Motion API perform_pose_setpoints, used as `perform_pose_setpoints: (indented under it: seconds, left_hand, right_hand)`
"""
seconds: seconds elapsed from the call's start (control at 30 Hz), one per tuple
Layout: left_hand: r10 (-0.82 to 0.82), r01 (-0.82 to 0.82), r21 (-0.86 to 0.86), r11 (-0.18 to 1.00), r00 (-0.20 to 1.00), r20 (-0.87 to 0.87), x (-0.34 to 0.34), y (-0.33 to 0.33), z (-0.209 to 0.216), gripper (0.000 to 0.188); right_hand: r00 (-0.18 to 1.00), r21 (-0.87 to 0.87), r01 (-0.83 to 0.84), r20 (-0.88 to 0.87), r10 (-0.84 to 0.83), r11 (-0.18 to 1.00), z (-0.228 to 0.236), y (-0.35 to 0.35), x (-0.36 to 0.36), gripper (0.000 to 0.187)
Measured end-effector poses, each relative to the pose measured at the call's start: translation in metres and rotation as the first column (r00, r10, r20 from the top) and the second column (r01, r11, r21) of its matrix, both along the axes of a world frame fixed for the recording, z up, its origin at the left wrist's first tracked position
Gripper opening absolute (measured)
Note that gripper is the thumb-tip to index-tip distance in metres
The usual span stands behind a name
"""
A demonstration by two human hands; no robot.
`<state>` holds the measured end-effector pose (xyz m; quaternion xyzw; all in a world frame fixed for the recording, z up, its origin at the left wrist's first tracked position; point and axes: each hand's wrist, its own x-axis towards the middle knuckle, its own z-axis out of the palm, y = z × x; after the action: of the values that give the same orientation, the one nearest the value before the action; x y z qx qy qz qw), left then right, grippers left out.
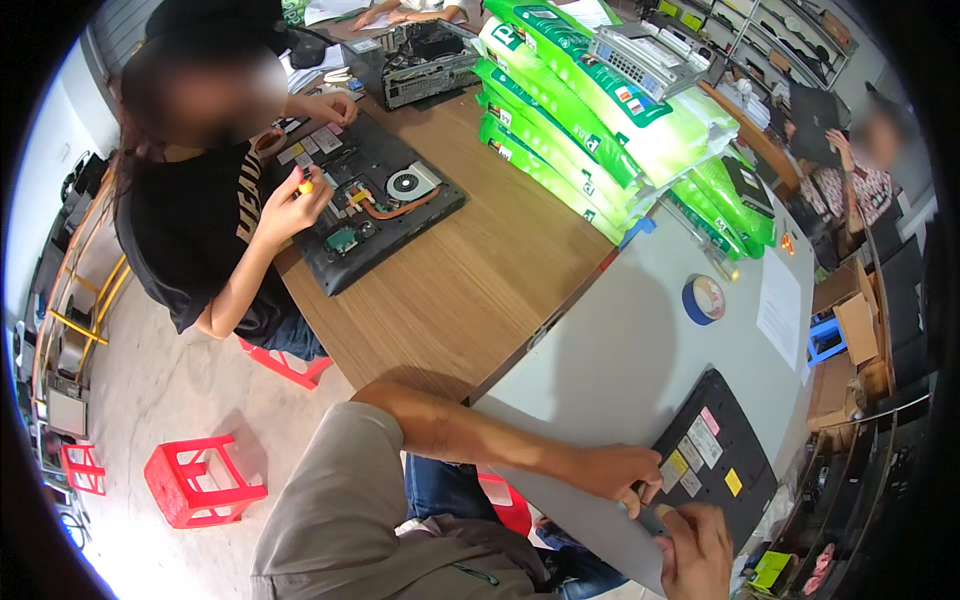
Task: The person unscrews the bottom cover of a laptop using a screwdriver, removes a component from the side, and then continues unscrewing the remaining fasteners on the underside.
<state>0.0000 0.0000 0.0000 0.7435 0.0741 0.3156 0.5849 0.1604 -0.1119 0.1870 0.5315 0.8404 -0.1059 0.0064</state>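
The laptop [718,450] lies underside up, near right on the grey table [600,370], exposing its base. Left hand [612,472] bends, fingers pinched, at its near-left corner; right hand [698,548] curls at the near edge, apparently for steadiness. Grasp unverifiable.

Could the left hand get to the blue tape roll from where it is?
Probably yes, with some stretching: the left hand is at the black laptop, and only grey tabletop seems to lie between that hand and the blue tape roll.

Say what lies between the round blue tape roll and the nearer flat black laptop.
In the head view, bare grey tabletop separates the tape roll from that laptop.
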Motion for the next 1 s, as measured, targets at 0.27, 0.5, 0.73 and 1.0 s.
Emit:
perform_pose_setpoints:
  seconds: [0.27, 0.5, 0.73, 1.0]
  left_hand:
    - [-0.078, 0.079, 0.034, 0.996, 0.997, -0.008, 0.002, 0.001, 0.005, 0.018]
    - [-0.082, 0.079, 0.038, 0.996, 0.993, 0.08, 0.0, 0.002, 0.003, 0.009]
    - [-0.029, 0.029, -0.009, 1.0, 0.996, 0.079, -0.004, -0.003, 0.003, 0.01]
    - [-0.013, 0.014, -0.014, 1.0, 0.997, 0.079, -0.001, -0.004, 0.0, 0.019]
  right_hand:
    - [0.991, 0.028, 0.064, 0.115, -0.066, 0.998, 0.024, 0.004, -0.018, 0.02]
    - [0.996, 0.09, -0.085, -0.025, 0.087, 0.992, 0.029, 0.005, -0.018, 0.022]
    - [0.992, 0.064, 0.105, 0.059, -0.109, 0.992, 0.019, 0.0, -0.022, 0.02]
    - [0.991, 0.107, -0.109, -0.062, 0.116, 0.988, 0.026, 0.004, -0.023, 0.024]
